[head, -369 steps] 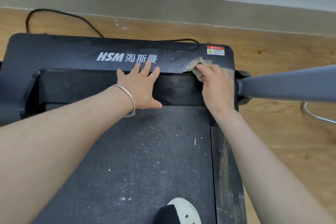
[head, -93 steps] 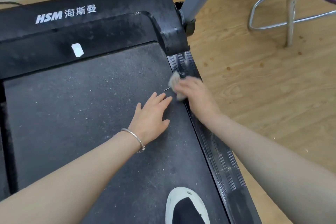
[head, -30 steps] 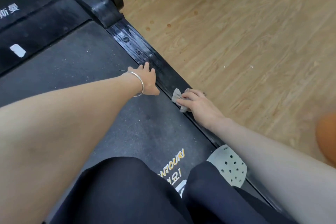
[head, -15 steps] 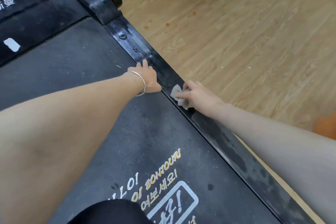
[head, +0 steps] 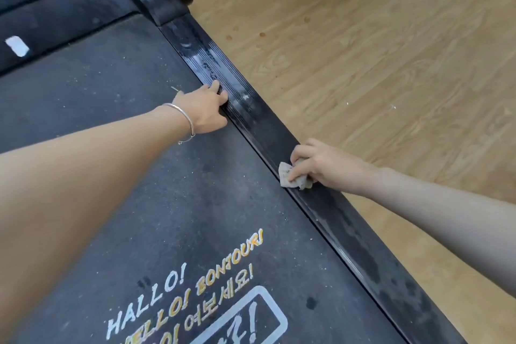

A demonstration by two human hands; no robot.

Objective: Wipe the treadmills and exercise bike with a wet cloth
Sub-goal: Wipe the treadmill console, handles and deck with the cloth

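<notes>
Our right hand point(head: 321, 166) has its fingers point(head: 298, 173) curled over the small wet cloth point(head: 290, 179), bunched and pressed against the treadmill point(head: 125, 176) side rail point(head: 268, 131), right under the fingertips at the belt's edge. Our left hand point(head: 205, 110) lies flat further up, fingers point(head: 219, 92) straight and touching the ribbed rail, holding nothing. We judge the cloth soft, light and limp, so we should keep it wadded beneath the fingertips, or it may slip on the slick wet rail.
</notes>
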